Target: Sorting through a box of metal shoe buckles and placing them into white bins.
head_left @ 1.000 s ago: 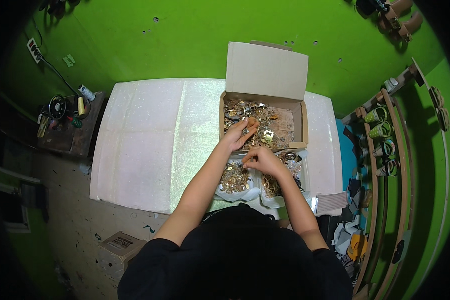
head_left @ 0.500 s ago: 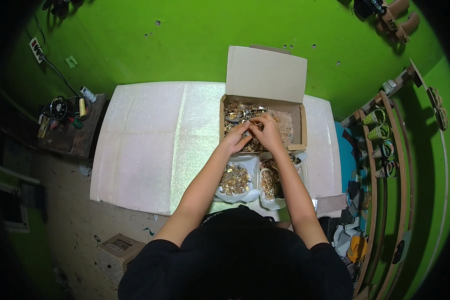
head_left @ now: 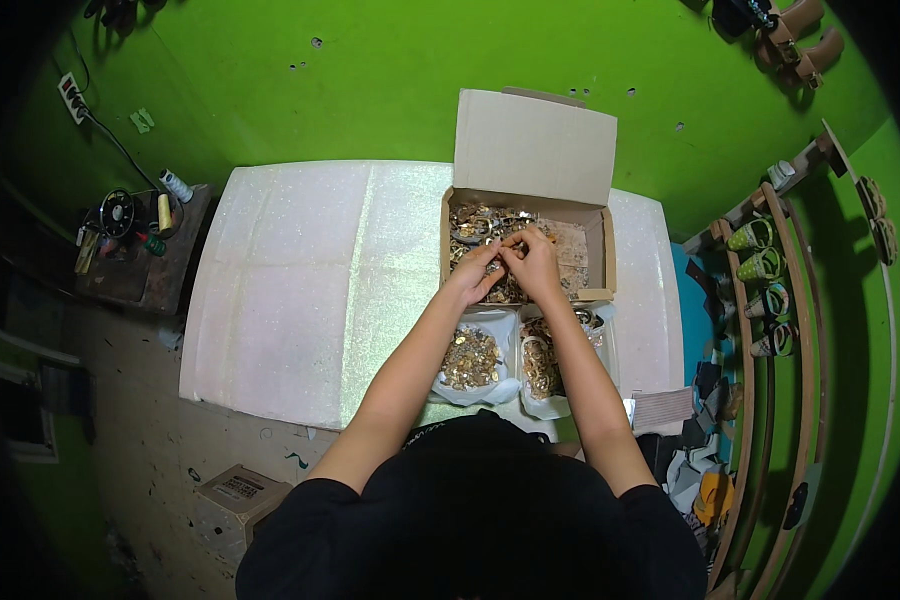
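Both hands meet over an open cardboard box (head_left: 610,262) that holds a heap of small gold and silver metal pieces (head_left: 467,222). My left hand (head_left: 477,272) and my right hand (head_left: 533,262) are closed, fingertips together; whatever they pinch is too small to make out. Bare cardboard shows at the box's right inside. Nearer to me stand two lined white containers. The left container (head_left: 510,388) holds small gold and silver pieces (head_left: 470,358). In the right container (head_left: 543,408) lie more metal pieces, chain-like at its left side, partly hidden by my right forearm.
A shiny white cover lies on the table (head_left: 280,290). At left is a small dark stand (head_left: 135,270) with thread spools. A wooden rack (head_left: 805,380) with sandals (head_left: 760,265) stands right, above fabric scraps (head_left: 705,475). A closed carton (head_left: 238,495) sits on the floor.
My hands stay together over the box, with only slight finger movement. The whole view has shifted very slightly.
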